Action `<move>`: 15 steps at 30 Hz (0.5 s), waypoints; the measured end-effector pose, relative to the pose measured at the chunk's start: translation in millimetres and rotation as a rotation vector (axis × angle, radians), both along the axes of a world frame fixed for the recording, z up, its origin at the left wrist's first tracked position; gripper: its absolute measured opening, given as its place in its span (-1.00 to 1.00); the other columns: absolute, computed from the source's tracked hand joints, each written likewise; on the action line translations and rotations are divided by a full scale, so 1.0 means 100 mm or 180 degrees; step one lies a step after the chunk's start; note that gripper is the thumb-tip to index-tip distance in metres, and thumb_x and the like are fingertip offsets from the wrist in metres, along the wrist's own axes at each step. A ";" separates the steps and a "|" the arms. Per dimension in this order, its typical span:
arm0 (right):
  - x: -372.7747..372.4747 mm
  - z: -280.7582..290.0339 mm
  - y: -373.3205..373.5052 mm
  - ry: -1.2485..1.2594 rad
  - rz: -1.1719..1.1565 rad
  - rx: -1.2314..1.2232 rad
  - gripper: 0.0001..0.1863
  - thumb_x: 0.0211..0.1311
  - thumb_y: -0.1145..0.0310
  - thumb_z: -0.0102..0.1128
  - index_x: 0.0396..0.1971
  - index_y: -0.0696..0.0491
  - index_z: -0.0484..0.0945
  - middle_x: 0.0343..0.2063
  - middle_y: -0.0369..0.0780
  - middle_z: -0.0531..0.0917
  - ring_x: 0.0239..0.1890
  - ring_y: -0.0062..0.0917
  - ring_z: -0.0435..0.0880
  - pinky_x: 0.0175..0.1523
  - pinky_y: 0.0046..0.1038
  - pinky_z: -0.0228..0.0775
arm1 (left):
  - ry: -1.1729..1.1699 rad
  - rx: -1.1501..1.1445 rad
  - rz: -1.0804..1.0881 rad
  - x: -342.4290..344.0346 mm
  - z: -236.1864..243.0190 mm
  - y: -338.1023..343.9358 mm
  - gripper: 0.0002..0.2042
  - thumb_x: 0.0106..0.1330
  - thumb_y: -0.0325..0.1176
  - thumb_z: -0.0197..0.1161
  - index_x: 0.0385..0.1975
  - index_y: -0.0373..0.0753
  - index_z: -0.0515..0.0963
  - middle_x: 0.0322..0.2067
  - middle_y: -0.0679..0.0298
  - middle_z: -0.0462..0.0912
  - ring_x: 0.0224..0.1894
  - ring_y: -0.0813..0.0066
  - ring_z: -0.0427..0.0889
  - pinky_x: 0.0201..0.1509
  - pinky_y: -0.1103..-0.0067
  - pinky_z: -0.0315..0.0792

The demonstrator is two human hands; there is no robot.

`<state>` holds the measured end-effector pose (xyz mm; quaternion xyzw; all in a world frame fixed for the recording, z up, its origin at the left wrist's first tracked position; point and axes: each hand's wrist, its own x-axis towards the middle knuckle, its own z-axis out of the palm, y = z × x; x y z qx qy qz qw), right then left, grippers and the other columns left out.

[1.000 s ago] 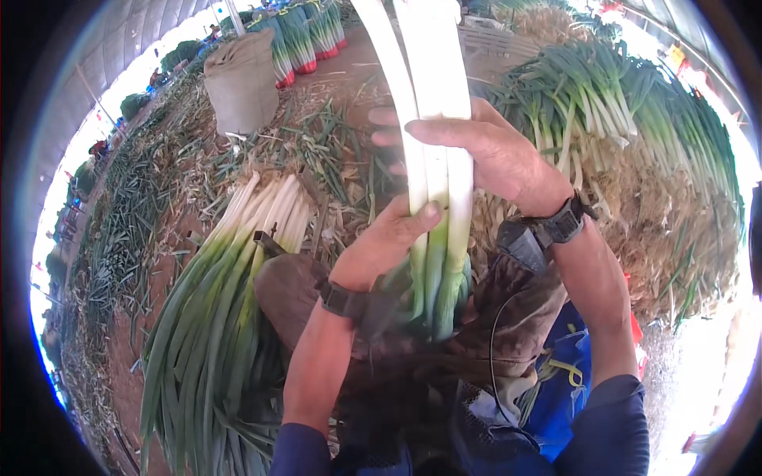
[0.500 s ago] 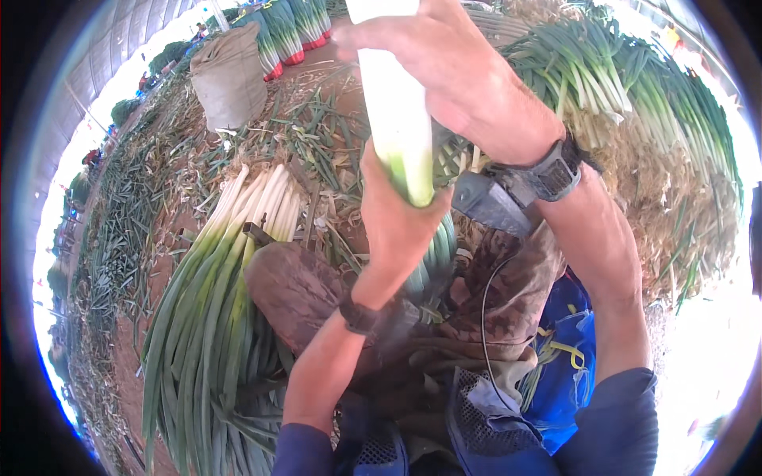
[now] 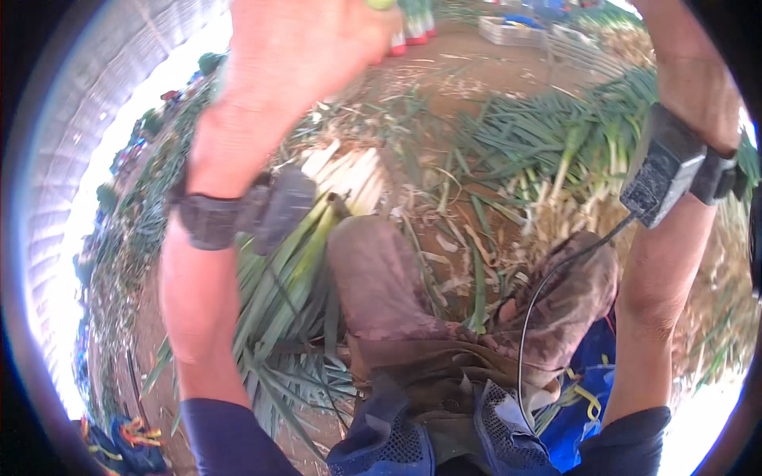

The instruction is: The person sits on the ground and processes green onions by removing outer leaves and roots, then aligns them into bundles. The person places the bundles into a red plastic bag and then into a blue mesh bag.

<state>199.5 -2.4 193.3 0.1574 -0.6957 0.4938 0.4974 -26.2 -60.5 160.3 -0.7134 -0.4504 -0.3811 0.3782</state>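
Observation:
Close to the camera at the top left, my left hand (image 3: 305,59) is closed. A small yellow-green piece of a leek (image 3: 382,3) shows beside its fingers at the upper edge; the rest of the leek is out of the picture. My right hand (image 3: 686,55) is raised at the top right. Only its back and wrist show, with the fingers beyond the edge. Below my left hand, a bundle of leeks (image 3: 349,178) lies by my left knee, white ends pointing away.
More leeks (image 3: 571,135) are piled ahead on the right. Pale crates (image 3: 512,33) stand at the back. A dark box on my right wrist (image 3: 663,166) trails a thin cable (image 3: 530,309). A blue bag (image 3: 583,412) lies by my right leg. Leaf scraps litter the ground.
My hands have moved apart, the left up and to the left, the right up and to the right. The leek between them has largely left the picture. The view has also shifted.

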 end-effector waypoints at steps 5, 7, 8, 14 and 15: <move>-0.35 -0.60 0.73 -0.0647 0.0118 -0.1006 -0.45 0.32 0.39 0.40 0.25 0.22 0.47 0.21 -0.04 0.58 0.19 -0.30 0.63 0.28 -0.27 0.56 | 0.0716 -0.0972 0.1488 -1.17 0.23 -0.32 -0.25 0.07 -0.48 0.35 0.37 -0.18 0.28 -0.09 -0.12 0.65 -0.07 -0.16 0.69 0.03 0.12 0.55; -0.50 -1.31 0.99 -0.0804 -0.0774 -0.1582 -0.51 0.38 0.31 0.35 0.18 0.27 0.51 0.18 0.04 0.61 0.14 -0.27 0.70 0.23 -0.29 0.61 | 0.0780 -0.1631 0.1864 -1.68 -0.01 -0.34 -0.16 0.00 -0.48 0.36 0.42 -0.05 0.27 -0.07 -0.10 0.66 -0.08 -0.17 0.69 0.00 0.09 0.56; -0.58 -1.70 1.10 -0.0730 -0.0322 -0.2038 -0.46 0.37 0.29 0.35 0.23 0.26 0.47 0.23 0.04 0.58 0.17 -0.23 0.67 0.26 -0.27 0.58 | 0.0840 -0.2061 0.2127 -1.92 -0.20 -0.34 -0.21 0.05 -0.45 0.34 0.40 -0.09 0.26 -0.10 -0.08 0.66 -0.12 -0.13 0.70 -0.06 0.11 0.59; -0.75 -3.45 1.40 -0.1676 -0.0889 -0.3270 -0.48 0.34 0.34 0.34 0.21 0.30 0.49 -0.01 -0.10 0.71 0.01 -0.35 0.75 0.07 -0.38 0.66 | 0.0130 -0.4158 0.2563 -2.83 -1.50 -0.03 -0.09 -0.15 -0.11 0.58 0.33 -0.12 0.34 -0.06 -0.02 0.72 0.01 -0.07 0.71 0.10 0.13 0.56; -0.80 -3.64 1.39 -0.1825 -0.1039 -0.3373 -0.49 0.33 0.35 0.34 0.19 0.30 0.51 -0.04 -0.11 0.73 0.00 -0.37 0.76 0.02 -0.40 0.65 | 0.0080 -0.4325 0.2505 -2.91 -1.67 0.07 -0.09 -0.16 -0.09 0.59 0.32 -0.13 0.36 -0.05 -0.02 0.72 0.02 -0.07 0.71 0.10 0.12 0.55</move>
